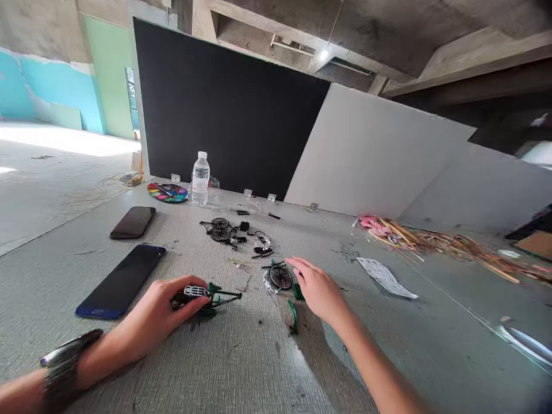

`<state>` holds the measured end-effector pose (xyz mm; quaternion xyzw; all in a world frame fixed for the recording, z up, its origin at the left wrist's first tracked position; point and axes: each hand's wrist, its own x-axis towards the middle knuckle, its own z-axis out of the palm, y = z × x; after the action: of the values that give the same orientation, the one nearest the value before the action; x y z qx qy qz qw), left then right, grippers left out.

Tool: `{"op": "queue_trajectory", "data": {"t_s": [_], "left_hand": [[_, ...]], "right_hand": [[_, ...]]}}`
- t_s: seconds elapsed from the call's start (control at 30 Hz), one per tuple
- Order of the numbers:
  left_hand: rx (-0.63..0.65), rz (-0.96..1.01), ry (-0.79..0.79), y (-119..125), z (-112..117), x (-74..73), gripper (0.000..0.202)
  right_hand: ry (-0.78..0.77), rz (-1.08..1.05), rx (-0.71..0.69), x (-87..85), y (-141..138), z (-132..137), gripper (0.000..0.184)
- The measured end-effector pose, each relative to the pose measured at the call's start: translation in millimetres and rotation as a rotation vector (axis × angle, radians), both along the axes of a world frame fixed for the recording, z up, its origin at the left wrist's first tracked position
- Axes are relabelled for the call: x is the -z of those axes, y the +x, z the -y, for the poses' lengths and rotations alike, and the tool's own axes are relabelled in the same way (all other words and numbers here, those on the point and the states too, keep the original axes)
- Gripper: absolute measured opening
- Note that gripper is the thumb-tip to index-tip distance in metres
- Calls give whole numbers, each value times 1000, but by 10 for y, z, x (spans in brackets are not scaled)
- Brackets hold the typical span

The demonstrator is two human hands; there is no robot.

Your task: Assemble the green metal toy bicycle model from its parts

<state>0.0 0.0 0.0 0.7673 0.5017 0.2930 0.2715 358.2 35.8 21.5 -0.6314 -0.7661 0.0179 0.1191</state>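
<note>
My left hand [161,307] is closed around a small green model bicycle frame [213,296] with a silver rack, holding it down on the grey table [241,368]. My right hand [317,287] hovers with its fingers stretched out, open, just right of a small black spoked wheel [280,277]. A curved green part [294,316] lies on the table below that hand. Farther back lies a heap of black bicycle parts with two wheels [221,230] and loose pieces [261,244].
Two dark phones [123,280] [133,222] lie at the left. A water bottle [200,179] and a colourful paint palette [167,192] stand at the back. A printed paper sheet [385,277] and a pile of sticks [431,241] are at the right. Black and white boards stand behind.
</note>
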Motion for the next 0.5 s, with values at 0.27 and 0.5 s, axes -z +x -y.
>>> {"op": "queue_trajectory", "data": {"t_s": [0.27,0.5], "left_hand": [[18,-8,45,-10,-19,29,41],[26,8,106,-19,-17,28,35]], "right_hand": [[16,-24,-55,33,-100,8,44],[80,-25,-42,108,-153,-76,46]]}}
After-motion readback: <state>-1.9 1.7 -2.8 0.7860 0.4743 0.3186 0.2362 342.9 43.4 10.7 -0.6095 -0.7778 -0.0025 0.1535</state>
